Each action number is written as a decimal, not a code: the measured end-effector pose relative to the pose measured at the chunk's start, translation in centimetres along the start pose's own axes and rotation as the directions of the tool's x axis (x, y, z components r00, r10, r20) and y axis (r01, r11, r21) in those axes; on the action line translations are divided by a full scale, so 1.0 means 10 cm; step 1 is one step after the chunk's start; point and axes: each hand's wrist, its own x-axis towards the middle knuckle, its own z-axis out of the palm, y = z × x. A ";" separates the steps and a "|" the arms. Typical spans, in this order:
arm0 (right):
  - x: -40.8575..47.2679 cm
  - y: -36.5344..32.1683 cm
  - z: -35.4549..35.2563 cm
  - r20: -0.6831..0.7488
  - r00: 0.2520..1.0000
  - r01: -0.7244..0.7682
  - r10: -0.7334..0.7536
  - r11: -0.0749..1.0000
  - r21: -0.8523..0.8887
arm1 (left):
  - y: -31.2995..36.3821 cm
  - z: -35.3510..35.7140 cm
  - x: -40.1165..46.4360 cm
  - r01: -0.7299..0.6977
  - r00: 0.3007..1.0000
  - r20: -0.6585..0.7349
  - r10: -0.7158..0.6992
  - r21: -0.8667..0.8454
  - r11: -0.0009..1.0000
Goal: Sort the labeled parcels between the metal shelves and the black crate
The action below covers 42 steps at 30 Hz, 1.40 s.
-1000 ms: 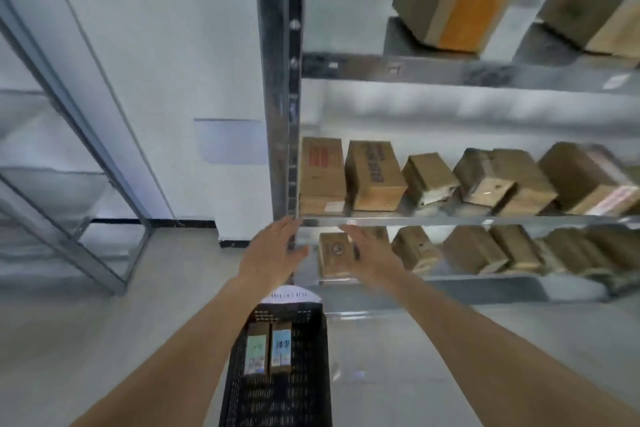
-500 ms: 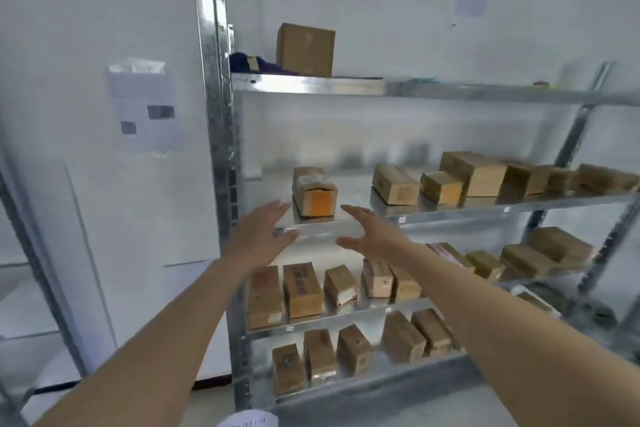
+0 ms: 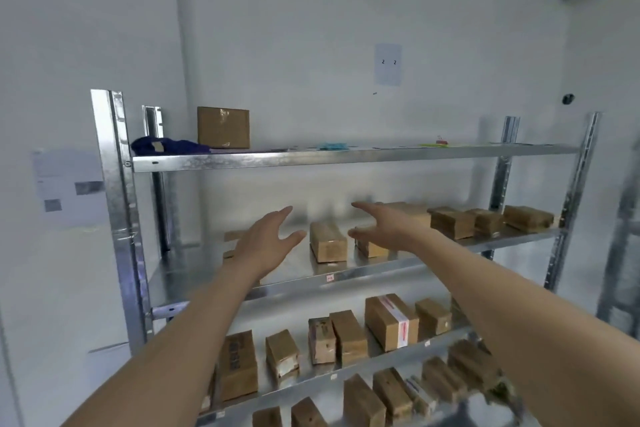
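A metal shelving unit (image 3: 346,156) fills the view, with brown cardboard parcels on every level. My left hand (image 3: 265,243) and my right hand (image 3: 384,224) are both raised in front of the second shelf, fingers spread, holding nothing. Between them a small parcel (image 3: 327,241) stands on that shelf. A parcel at the left (image 3: 230,243) is partly hidden behind my left hand, and another (image 3: 370,248) sits under my right hand. One larger box (image 3: 223,126) stands on the top shelf. The black crate is out of view.
A dark blue cloth (image 3: 169,146) lies on the top shelf beside the box. Lower shelves carry rows of parcels, one with red-and-white tape (image 3: 391,321). Paper sheets (image 3: 69,185) hang on the white wall at left. Another metal rack (image 3: 623,253) stands at the right edge.
The view has swung up from the floor and crate to the upper shelves. Both hands have risen from the low shelf level to the second shelf and stayed empty.
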 end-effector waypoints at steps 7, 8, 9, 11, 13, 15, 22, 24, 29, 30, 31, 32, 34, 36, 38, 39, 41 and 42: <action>0.27 1.03 -0.03 -0.040 0.999 0.013 -0.012 1.000 0.027 | 0.36 0.67 0.29 0.061 0.998 -0.011 -0.062 -0.081 0.995; 0.30 1.15 -0.01 -0.034 0.999 0.015 -0.014 0.999 0.032 | 0.38 0.75 0.32 0.072 0.997 -0.013 -0.073 -0.082 0.994; 0.35 1.26 0.02 -0.035 0.999 0.020 -0.019 0.999 0.029 | 0.39 0.83 0.35 0.083 0.996 -0.010 -0.084 -0.084 0.993; 0.46 1.42 0.07 -0.032 0.999 0.031 -0.030 0.999 0.031 | 0.40 0.96 0.42 0.102 0.995 0.001 -0.102 -0.087 0.991; 0.59 1.54 0.14 -0.011 0.999 0.033 -0.032 0.998 0.047 | 0.39 1.08 0.50 0.113 0.994 0.003 -0.113 -0.072 0.991; 0.72 1.63 0.23 0.008 0.999 0.050 -0.050 0.997 0.060 | 0.39 1.20 0.60 0.130 0.992 0.001 -0.130 -0.030 0.991; 1.33 1.86 0.62 0.061 0.996 0.066 -0.071 0.994 0.082 | 0.14 1.71 1.09 0.169 0.985 0.037 -0.168 -0.028 0.985; 1.56 1.92 0.76 0.079 0.994 0.065 -0.072 0.993 0.094 | 0.01 1.86 1.25 0.179 0.983 0.039 -0.178 -0.035 0.983; 2.25 1.97 1.25 0.119 0.989 0.079 -0.086 0.995 0.064 | -0.41 2.24 1.75 0.248 0.967 0.081 -0.243 -0.060 0.967; 2.38 1.97 1.36 0.153 0.985 0.065 -0.077 0.995 0.079 | -0.49 2.32 1.86 0.264 0.962 0.088 -0.258 -0.060 0.963; 2.50 1.97 1.47 0.191 0.979 0.049 -0.069 0.993 0.109 | -0.57 2.39 1.97 0.277 0.958 0.095 -0.270 -0.064 0.959; 2.60 1.96 1.57 0.219 0.974 0.033 -0.065 0.989 0.146 | -0.65 2.46 2.06 0.285 0.955 0.101 -0.277 -0.072 0.956; 2.80 1.94 1.74 0.236 0.969 0.028 -0.075 0.980 0.195 | -0.80 2.58 2.25 0.295 0.951 0.115 -0.285 -0.082 0.952; 2.98 1.94 1.85 0.238 0.967 0.046 -0.092 0.980 0.191 | -0.94 2.68 2.40 0.309 0.945 0.140 -0.296 -0.082 0.947; 3.11 1.96 1.94 0.249 0.964 0.048 -0.096 0.980 0.195 | -1.06 2.77 2.52 0.315 0.939 0.171 -0.297 -0.091 0.945; 3.17 1.98 1.99 0.253 0.963 0.043 -0.095 0.979 0.201 | -1.11 2.81 2.58 0.316 0.938 0.185 -0.294 -0.102 0.943; 3.26 2.03 2.08 0.266 0.959 0.037 -0.094 0.977 0.211 | -1.18 2.89 2.66 0.321 0.935 0.203 -0.292 -0.126 0.939; 3.30 2.06 2.11 0.275 0.957 0.033 -0.094 0.976 0.217 | -1.19 2.93 2.68 0.327 0.932 0.212 -0.295 -0.137 0.935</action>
